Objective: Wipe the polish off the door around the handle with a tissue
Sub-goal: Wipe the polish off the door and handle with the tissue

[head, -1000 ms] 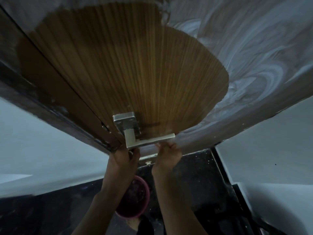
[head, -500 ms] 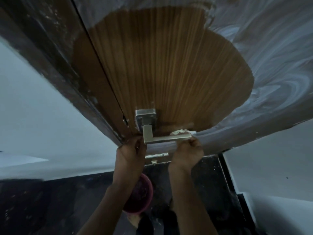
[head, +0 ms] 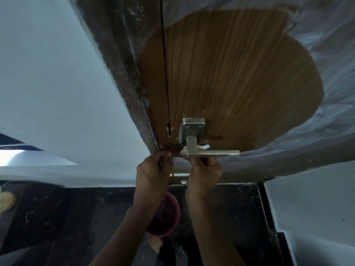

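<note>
Door (head: 240, 83) fills most of our view, its brown wood bared in a wide patch ringed by grey-white polish (head: 330, 54). Below it we see a dark floor (head: 76, 217) and a pink bowl (head: 169, 217) behind our wrists. Our left hand (head: 151, 173) curls its fingers at the door's edge. Our right hand (head: 204, 173) pinches a white tissue (head: 204, 147) just under the metal handle (head: 209, 152), the tissue poking up behind the lever.

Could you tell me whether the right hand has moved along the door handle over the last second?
Yes. The right hand slid from the lever's free end toward the handle plate, taking the tissue along.
</note>
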Motion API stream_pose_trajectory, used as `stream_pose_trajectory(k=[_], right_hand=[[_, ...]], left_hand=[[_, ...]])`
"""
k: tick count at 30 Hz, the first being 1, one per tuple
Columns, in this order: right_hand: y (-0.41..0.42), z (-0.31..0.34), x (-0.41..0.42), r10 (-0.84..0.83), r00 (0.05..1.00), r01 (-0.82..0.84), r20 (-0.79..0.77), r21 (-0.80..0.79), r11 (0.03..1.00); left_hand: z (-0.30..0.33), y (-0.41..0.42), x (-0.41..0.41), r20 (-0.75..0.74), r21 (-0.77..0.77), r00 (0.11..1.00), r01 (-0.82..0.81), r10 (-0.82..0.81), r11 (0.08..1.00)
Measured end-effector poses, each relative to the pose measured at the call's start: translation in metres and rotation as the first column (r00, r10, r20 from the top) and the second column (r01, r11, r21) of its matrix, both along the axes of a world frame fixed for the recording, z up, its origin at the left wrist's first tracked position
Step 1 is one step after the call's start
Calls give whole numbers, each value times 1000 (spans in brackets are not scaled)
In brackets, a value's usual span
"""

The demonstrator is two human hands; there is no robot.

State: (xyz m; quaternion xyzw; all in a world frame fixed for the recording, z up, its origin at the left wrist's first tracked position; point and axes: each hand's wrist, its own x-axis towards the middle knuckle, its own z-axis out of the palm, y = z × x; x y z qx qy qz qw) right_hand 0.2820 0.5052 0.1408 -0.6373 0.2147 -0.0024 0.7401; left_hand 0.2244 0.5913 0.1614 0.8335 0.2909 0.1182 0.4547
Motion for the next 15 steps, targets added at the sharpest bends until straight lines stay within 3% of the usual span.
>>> stream_pose_trajectory(k=[7, 15], right_hand=[[39, 3, -14, 6, 973, 85, -229, 385, 919], [63, 15, -22, 40, 960, 104, -278, 481, 870]], left_hand=[[16, 17, -15, 83, 30, 996, -18, 15, 999], [14, 29, -21, 108, 68, 992, -66, 58, 996]])
